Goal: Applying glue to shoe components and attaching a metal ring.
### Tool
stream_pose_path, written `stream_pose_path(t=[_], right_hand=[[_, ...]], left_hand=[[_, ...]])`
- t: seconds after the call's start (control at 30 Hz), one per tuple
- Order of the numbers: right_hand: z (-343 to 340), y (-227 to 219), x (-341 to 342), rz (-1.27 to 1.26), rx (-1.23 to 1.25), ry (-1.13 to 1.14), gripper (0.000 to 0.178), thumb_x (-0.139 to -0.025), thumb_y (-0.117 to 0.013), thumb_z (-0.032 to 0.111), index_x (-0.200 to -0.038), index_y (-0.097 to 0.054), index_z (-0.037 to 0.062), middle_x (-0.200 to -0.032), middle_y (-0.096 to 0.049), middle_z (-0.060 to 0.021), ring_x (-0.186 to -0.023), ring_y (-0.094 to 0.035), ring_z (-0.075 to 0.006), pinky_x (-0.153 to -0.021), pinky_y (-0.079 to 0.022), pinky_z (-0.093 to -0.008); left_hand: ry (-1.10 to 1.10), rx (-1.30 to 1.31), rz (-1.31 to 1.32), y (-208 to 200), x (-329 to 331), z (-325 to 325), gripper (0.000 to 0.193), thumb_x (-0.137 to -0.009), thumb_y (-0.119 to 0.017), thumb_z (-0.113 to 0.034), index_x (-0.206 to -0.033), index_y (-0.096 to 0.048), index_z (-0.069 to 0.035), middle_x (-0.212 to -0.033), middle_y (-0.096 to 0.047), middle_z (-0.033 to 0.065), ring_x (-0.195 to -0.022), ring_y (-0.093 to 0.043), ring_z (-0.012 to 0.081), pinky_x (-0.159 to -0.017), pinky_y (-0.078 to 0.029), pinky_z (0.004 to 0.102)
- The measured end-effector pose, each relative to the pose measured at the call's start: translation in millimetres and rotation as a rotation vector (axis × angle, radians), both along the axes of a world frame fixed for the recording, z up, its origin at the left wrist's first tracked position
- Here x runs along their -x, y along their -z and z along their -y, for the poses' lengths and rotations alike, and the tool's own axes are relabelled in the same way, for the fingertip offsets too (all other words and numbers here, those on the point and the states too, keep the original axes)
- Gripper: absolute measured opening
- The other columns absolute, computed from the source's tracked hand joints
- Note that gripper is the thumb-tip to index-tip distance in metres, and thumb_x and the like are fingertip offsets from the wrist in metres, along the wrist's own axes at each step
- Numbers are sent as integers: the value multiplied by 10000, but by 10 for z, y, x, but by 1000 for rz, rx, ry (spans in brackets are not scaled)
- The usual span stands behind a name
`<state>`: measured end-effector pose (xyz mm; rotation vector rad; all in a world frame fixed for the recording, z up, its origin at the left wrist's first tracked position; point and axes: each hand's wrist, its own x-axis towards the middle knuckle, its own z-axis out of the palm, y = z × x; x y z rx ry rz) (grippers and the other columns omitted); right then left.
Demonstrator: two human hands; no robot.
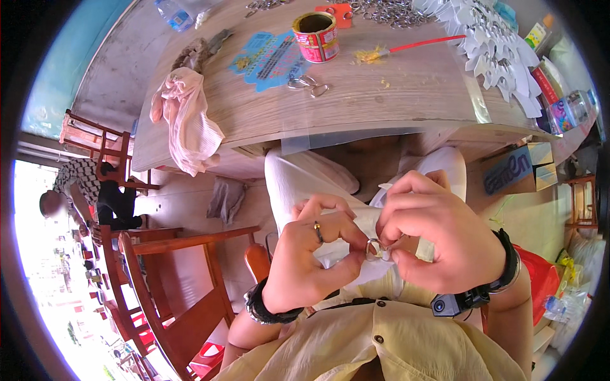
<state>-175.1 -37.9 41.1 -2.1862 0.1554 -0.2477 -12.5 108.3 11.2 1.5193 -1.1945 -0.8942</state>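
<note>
Over my lap, my two hands meet at the fingertips around a small silver metal ring (373, 246). My left hand (316, 257), with a dark band on one finger, pinches the ring between thumb and index finger. Closed against the ring's other side is my right hand (438, 238). A thin white piece (370, 273) hangs just below the fingertips and seems to run through or beside the ring; the right fingers partly hide it, so I cannot tell exactly how they join.
On the wooden table (394, 101) stand a red tin (316, 39) and a red-handled brush (413, 46). Loose metal rings (394, 11), white pieces with rings (495, 51), a blue sheet (270, 60) and pink cloth (184, 120) lie around. A wooden chair (184, 279) and a seated person (89, 190) are left.
</note>
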Motion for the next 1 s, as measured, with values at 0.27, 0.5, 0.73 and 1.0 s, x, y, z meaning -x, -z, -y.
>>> stream_pose_path(t=[0.27, 0.5, 0.73, 1.0], right_hand=[[-9, 108, 84, -9, -337, -53, 260, -845, -696, 323, -841, -643, 69, -857, -638, -29, -916, -555, -239, -845, -365, -387], [-198, 83, 131, -136, 2, -73, 514, -779, -713, 552, -663, -650, 56, -697, -636, -52, -832, -591, -257, -741, -427, -377], [-368, 72, 212, -211, -95, -122, 652, -792, -698, 560, -505, -545, -5, -457, -407, -126, -415, -414, -262, -446, -335, -369], [-628, -44, 277, -84, -193, -130, 541, -871, -697, 332, -530, -505, -40, -526, -434, -144, -462, -388, -260, -464, -312, -382]], left_hand=[[94, -55, -154, 22, -54, -92, 116, -695, -678, -63, -811, -684, -65, -861, -649, 42, -1004, -522, 224, -969, -319, 372], [179, -98, -58, -12, 16, -126, 120, -704, -684, -88, -823, -690, -71, -885, -661, 58, -1033, -524, 236, -968, -328, 377], [321, -114, -56, -87, 34, -187, 117, -707, -689, -108, -822, -689, -88, -878, -662, 31, -1004, -543, 196, -988, -301, 371], [391, -21, 47, -164, 60, -295, 124, -701, -691, -122, -818, -691, -83, -902, -636, 50, -1008, -532, 209, -979, -304, 354]])
